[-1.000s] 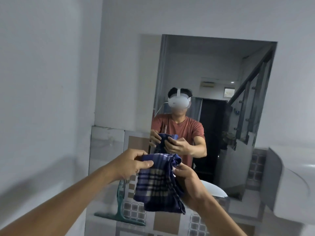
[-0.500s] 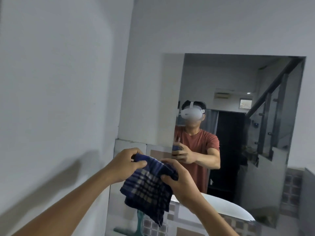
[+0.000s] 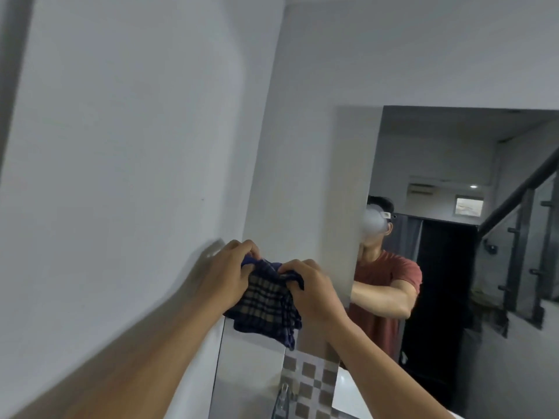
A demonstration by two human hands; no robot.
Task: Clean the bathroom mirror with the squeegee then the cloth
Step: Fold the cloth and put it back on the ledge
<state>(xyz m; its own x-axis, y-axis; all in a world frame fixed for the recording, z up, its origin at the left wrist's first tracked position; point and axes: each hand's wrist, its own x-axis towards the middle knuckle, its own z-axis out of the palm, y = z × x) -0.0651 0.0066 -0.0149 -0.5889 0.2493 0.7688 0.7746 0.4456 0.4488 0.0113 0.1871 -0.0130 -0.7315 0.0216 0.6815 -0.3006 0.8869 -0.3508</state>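
Note:
A blue and beige checked cloth (image 3: 266, 303) hangs bunched between both my hands, in front of the wall just left of the mirror. My left hand (image 3: 227, 270) pinches its upper left edge. My right hand (image 3: 311, 288) grips its upper right edge. The mirror (image 3: 453, 237) fills the right side of the view and reflects a person in a red shirt, a dark doorway and a stair rail. The squeegee is out of sight.
A white wall (image 3: 121, 176) runs along the left, close to my left arm. Below the cloth are checked wall tiles (image 3: 308, 385) and a metal tap (image 3: 281, 400). A white basin edge (image 3: 354, 394) shows at the bottom.
My view has swung left and up, so the mirror now sits further right. Both hands have lifted the cloth and gathered it tighter. The green squeegee has dropped out of view.

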